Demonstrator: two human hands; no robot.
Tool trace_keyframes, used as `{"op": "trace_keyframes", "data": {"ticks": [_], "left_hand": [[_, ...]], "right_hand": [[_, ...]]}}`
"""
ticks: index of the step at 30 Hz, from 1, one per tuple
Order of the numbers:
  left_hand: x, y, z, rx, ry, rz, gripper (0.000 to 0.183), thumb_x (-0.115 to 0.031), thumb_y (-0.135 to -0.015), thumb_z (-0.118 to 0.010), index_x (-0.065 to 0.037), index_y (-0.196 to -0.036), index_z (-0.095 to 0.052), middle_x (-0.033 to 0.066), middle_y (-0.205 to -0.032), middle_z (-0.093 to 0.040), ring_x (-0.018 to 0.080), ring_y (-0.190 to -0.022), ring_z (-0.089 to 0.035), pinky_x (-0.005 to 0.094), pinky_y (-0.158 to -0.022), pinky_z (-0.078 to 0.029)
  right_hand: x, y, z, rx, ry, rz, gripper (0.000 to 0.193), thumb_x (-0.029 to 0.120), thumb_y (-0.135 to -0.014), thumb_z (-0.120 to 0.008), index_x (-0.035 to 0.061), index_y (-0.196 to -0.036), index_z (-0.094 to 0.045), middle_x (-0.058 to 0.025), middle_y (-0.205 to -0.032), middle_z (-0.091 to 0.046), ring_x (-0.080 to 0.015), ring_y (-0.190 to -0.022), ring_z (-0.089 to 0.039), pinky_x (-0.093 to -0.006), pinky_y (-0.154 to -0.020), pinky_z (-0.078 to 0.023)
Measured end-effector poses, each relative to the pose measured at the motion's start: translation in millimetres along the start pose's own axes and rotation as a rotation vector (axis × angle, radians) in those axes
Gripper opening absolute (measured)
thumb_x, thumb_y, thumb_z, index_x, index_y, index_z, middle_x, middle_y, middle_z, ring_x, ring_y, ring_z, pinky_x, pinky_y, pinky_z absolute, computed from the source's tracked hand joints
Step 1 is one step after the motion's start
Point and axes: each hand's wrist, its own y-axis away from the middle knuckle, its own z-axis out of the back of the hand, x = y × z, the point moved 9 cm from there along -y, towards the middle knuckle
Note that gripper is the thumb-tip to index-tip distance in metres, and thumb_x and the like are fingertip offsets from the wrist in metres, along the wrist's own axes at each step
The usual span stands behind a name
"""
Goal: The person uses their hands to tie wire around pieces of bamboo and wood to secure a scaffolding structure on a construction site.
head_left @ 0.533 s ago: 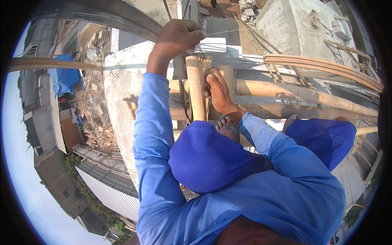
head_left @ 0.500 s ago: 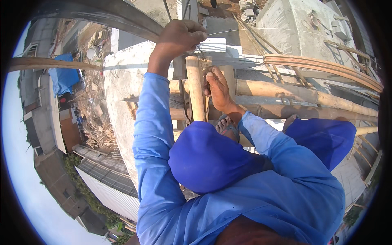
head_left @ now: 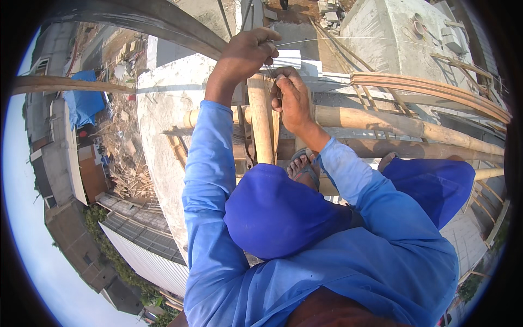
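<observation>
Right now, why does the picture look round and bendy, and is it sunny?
Head view: a fisheye lens gives the round black border and probably bends the long boards; head view again: sunlight brightens the bamboo pole near the right hand, and shadow crosses the pale concrete.

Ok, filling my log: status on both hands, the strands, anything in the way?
Left hand, right hand curled, grip unclear. Thin strands between them. Closest obstacle: bamboo pole beside right hand.

Wire (head_left: 269,70) too fine to trace; right hand (head_left: 292,102) hides some bamboo (head_left: 370,120); dark beam (head_left: 158,23) cropped at top.
</observation>
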Motion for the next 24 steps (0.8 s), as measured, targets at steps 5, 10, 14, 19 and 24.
{"op": "trace_keyframes", "data": {"ticks": [5,10,14,19,24], "left_hand": [[-3.0,-1.9,-11.2,0.049,-0.046,-0.066,0.035,-0.022,-0.092,-0.049,-0.003,-0.12,-0.057,0.0094,-0.094,-0.067,0.0153,-0.081,-0.063,0.0279,-0.071,-0.051],[2.7,-0.1,-19.7,0.096,-0.184,-0.075,0.057,-0.052,-0.094,-0.039,-0.008,-0.126,-0.054,0.0119,-0.105,-0.066,0.0227,-0.096,-0.063,0.0327,-0.078,-0.05],[3.3,3.9,-27.7,0.124,-0.062,-0.043,0.072,-0.066,-0.09,-0.026,-0.012,-0.131,-0.05,0.0126,-0.116,-0.062,0.024,-0.11,-0.057,0.0365,-0.087,-0.046],[-17.5,3.6,-13.1,0.076,0.181,-0.191,0.071,-0.065,-0.092,-0.018,-0.016,-0.133,-0.049,0.011,-0.126,-0.055,0.0245,-0.122,-0.047,0.0377,-0.097,-0.038],[-12.1,-8.2,-31.4,0.144,-0.131,-0.218,0.048,-0.043,-0.097,-0.03,-0.016,-0.129,-0.053,0.0048,-0.129,-0.055,0.0202,-0.124,-0.045,0.0364,-0.103,-0.035]], "right_hand": [[13.8,-9.1,-1.9,-0.034,0.066,0.074,0.014,0.021,-0.092,-0.047,0.0077,-0.098,-0.049,-0.0016,-0.066,-0.047,-0.0064,-0.048,-0.041,-0.0192,-0.04,-0.029],[11.5,-11.6,-2.1,-0.046,0.038,-0.004,0.011,0.019,-0.091,-0.049,0.0076,-0.093,-0.05,-0.0005,-0.063,-0.046,-0.0066,-0.046,-0.039,-0.0196,-0.039,-0.029],[9.5,-13.1,1.6,-0.022,0.033,0.025,0.01,0.017,-0.09,-0.05,0.0073,-0.091,-0.051,0.0,-0.063,-0.044,-0.0065,-0.046,-0.038,-0.0197,-0.038,-0.028],[10.9,-17.7,13.9,-0.025,0.185,0.175,0.008,0.015,-0.089,-0.05,0.0073,-0.091,-0.052,0.0007,-0.063,-0.043,-0.006,-0.046,-0.038,-0.0195,-0.038,-0.029],[18.4,-14.8,5.8,-0.048,0.169,0.167,0.009,0.015,-0.089,-0.05,0.0072,-0.094,-0.052,0.0005,-0.063,-0.043,-0.0057,-0.047,-0.037,-0.0196,-0.039,-0.029]]}}
